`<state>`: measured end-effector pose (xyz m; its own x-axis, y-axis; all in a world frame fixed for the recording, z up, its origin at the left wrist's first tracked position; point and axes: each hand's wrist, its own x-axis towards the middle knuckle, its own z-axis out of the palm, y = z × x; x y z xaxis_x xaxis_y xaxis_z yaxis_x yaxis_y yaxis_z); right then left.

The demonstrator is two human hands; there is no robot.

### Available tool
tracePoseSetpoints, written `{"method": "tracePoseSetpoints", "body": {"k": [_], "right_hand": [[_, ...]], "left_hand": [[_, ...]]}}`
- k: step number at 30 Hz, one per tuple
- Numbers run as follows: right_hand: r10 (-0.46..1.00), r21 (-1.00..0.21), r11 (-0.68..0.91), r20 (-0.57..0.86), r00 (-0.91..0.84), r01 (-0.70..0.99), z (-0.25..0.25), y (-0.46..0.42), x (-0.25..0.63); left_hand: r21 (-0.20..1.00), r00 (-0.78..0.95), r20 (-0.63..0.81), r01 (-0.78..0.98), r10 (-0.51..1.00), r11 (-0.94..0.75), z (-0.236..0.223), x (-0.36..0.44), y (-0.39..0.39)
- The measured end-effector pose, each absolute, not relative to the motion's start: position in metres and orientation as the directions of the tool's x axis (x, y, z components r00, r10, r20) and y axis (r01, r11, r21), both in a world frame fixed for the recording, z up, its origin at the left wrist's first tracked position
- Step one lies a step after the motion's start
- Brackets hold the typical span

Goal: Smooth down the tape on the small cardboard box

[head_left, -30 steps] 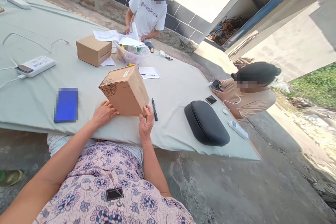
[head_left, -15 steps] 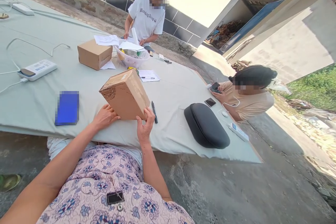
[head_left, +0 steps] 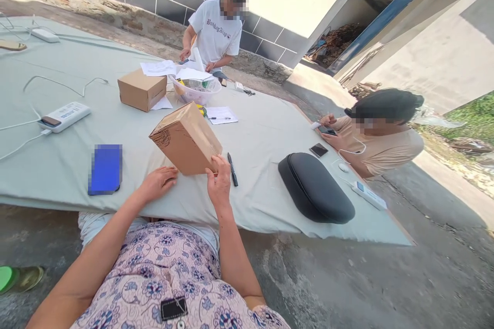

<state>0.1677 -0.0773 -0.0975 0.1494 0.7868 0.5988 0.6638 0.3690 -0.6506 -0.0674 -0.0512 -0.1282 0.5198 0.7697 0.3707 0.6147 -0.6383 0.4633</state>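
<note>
A taped cardboard box [head_left: 186, 139] stands tilted on the grey-green cloth-covered table [head_left: 254, 205], its lower corner down. My right hand [head_left: 219, 181] pinches that corner between thumb and fingers. My left hand [head_left: 157, 183] rests on the cloth, fingers apart, its fingertips close to the box's lower edge. A black marker pen [head_left: 232, 169] lies just right of my right hand. To the left of my left hand is a blurred blue flat object [head_left: 105, 169].
A second cardboard box [head_left: 142, 90] and a plastic bowl [head_left: 196, 90] stand farther up the table, with papers around them. A power bank [head_left: 64, 116] and a black cushion [head_left: 316, 188] lie on it. One seated person [head_left: 380, 136] holds a phone, and another person [head_left: 216, 31] stands beyond.
My left hand has dropped away from the box's underside toward the cloth. The box is still in my right hand, and the whole view has shifted slightly.
</note>
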Motion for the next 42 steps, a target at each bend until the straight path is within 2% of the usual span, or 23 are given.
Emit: {"method": "tracePoseSetpoints", "body": {"k": [3,5,7,8,10,15,18,20,22,24,27,29,34,42], "right_hand": [[0.769,-0.657,0.387,0.617,0.166,0.647,-0.102,-0.077,0.170],[0.755,-0.658,0.395,0.630,0.181,0.642,-0.106,-0.078,0.170],[0.744,-0.656,0.406,0.641,0.186,0.636,-0.108,-0.078,0.169],[0.739,-0.655,0.413,0.647,0.186,0.633,-0.109,-0.079,0.168],[0.730,-0.646,0.429,0.660,0.179,0.631,-0.110,-0.080,0.166],[0.721,-0.626,0.440,0.673,0.161,0.644,-0.105,-0.088,0.167],[0.709,-0.603,0.447,0.689,0.148,0.661,-0.094,-0.095,0.170],[0.685,-0.580,0.448,0.712,0.156,0.680,-0.085,-0.100,0.170],[0.648,-0.563,0.435,0.738,0.189,0.703,-0.077,-0.105,0.170],[0.616,-0.549,0.419,0.757,0.218,0.724,-0.070,-0.109,0.168],[0.619,-0.545,0.397,0.753,0.224,0.738,-0.066,-0.111,0.163],[0.636,-0.557,0.377,0.736,0.230,0.740,-0.067,-0.110,0.160],[0.627,-0.527,0.355,0.747,0.222,0.772,-0.072,-0.103,0.154],[0.620,-0.502,0.302,0.749,0.233,0.810,-0.074,-0.092,0.148]], "left_hand": [[0.504,0.399,0.430,0.638,0.810,-0.582,-0.101,-0.075,-0.071],[0.526,0.141,0.601,0.671,0.786,-0.522,-0.074,-0.077,-0.077],[0.499,-0.085,0.744,0.731,0.663,-0.466,-0.047,-0.076,-0.075],[0.484,-0.112,0.769,0.744,0.629,-0.460,-0.035,-0.072,-0.070],[0.443,-0.062,0.785,0.752,0.616,-0.488,-0.017,-0.062,-0.057],[0.431,0.079,0.708,0.738,0.701,-0.518,-0.013,-0.029,-0.041],[0.476,-0.003,0.715,0.735,0.699,-0.484,-0.019,-0.021,-0.050],[0.546,-0.085,0.694,0.710,0.715,-0.446,-0.023,-0.022,-0.057],[0.662,-0.160,0.601,0.649,0.783,-0.375,-0.027,-0.025,-0.062],[0.781,-0.198,0.439,0.566,0.876,-0.264,-0.032,-0.029,-0.064],[0.850,-0.202,0.276,0.507,0.940,-0.141,-0.043,-0.032,-0.064],[0.830,-0.220,0.305,0.539,0.927,-0.145,-0.049,-0.031,-0.064],[0.678,-0.178,0.507,0.687,0.844,-0.262,-0.055,-0.025,-0.070],[0.483,-0.120,0.593,0.844,0.796,-0.233,-0.057,-0.024,-0.070]]}}
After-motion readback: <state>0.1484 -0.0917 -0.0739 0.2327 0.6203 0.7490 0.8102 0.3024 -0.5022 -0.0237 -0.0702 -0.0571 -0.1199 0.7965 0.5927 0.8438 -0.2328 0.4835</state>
